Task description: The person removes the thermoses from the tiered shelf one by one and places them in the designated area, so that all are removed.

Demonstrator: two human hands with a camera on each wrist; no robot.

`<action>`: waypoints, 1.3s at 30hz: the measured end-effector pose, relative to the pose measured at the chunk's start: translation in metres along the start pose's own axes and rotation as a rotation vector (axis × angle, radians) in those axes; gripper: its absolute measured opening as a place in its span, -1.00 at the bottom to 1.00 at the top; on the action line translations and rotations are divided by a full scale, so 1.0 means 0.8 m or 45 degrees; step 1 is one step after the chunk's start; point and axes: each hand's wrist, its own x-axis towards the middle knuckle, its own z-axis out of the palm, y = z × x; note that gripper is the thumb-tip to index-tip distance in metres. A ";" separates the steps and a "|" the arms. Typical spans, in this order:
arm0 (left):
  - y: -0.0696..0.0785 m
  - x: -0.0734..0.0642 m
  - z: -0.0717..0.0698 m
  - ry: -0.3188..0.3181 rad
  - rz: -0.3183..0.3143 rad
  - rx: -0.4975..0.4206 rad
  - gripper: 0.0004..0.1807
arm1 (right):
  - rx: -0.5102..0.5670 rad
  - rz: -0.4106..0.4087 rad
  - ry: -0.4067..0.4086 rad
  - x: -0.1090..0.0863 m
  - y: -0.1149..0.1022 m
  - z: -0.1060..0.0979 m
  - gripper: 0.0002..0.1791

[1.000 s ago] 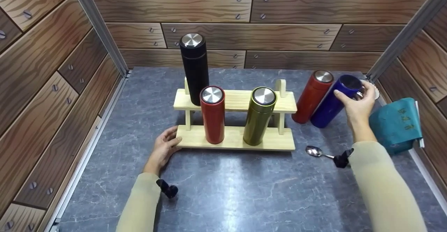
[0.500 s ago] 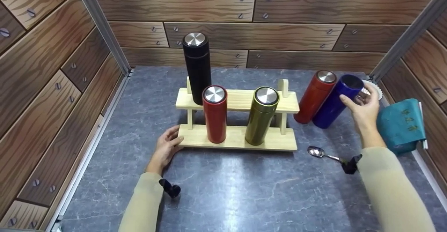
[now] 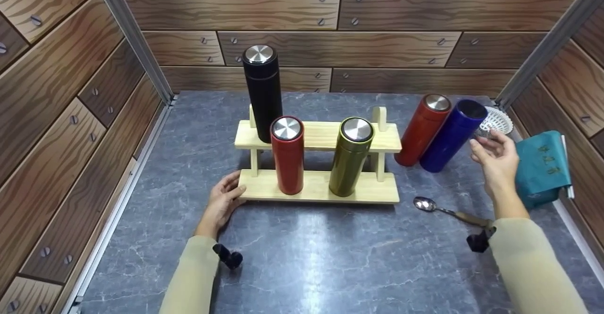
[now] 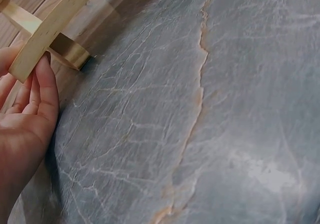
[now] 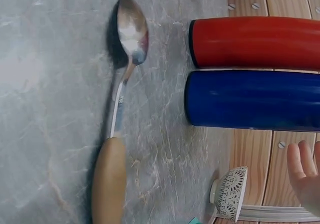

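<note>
Firstly, close to the person on the grey, marble-veined worktop, a steel spoon with a rounded wooden handle lies flat, seemingly laid clear of the standing things. Left of it, the person's left grip pinches the left end of the lower board of a two-tier pale wooden shelf between thumb and fingers, presumably to keep it from sliding. On that board stand a glossy red cylindrical bottle with a steel-faced lid and, apart to its right, an olive-gold metallic bottle; the gap probably leaves room for fingers around either. Off to the right, the right grip holds nothing, its fingers loosely bent, between a teal packet with gold lettering and a deep blue cylindrical bottle, near the latter but apart. That blue bottle stands unaided on the worktop, right of the shelf and just beside an orange-red cylindrical bottle; their level bases should keep both steady. Beyond sits a white openwork bowl. Farther left, a tall matte black bottle stands on the upper tier, whose height likely keeps it visible over the front row.
</note>
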 end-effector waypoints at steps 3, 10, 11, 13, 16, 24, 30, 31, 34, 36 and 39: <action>0.000 0.001 0.001 -0.014 0.003 -0.001 -0.42 | -0.014 0.009 -0.057 -0.009 -0.004 -0.005 -0.58; -0.002 0.002 -0.001 -0.006 0.001 -0.033 -0.40 | -0.056 0.037 -0.332 -0.034 -0.011 -0.010 -0.73; -0.002 0.002 -0.001 -0.007 0.004 -0.037 -0.40 | -0.059 0.037 -0.366 -0.036 -0.011 -0.009 -0.74; -0.003 0.002 -0.001 -0.010 0.016 -0.034 -0.41 | -0.069 0.032 -0.424 -0.041 -0.014 -0.005 -0.74; -0.004 0.001 -0.001 0.000 0.030 -0.049 -0.41 | -0.119 0.006 -0.492 -0.047 -0.018 0.004 -0.72; -0.005 0.001 -0.001 0.006 0.036 -0.072 -0.42 | -0.334 -0.090 -0.624 -0.067 -0.041 0.032 -0.67; -0.005 0.002 -0.002 -0.011 0.031 -0.086 -0.43 | -0.320 -0.156 -0.657 -0.079 -0.057 0.056 -0.66; -0.005 0.002 -0.002 -0.017 0.032 -0.079 -0.43 | -0.320 -0.165 -0.658 -0.081 -0.059 0.060 -0.65; -0.004 0.002 -0.002 -0.006 0.028 -0.072 -0.43 | -0.326 -0.184 -0.667 -0.086 -0.064 0.072 -0.63; -0.004 0.002 -0.001 -0.008 0.024 -0.073 -0.42 | -0.325 -0.194 -0.678 -0.089 -0.067 0.080 -0.61; -0.005 0.003 -0.002 -0.010 0.016 -0.093 -0.42 | -0.329 -0.210 -0.701 -0.092 -0.070 0.090 -0.61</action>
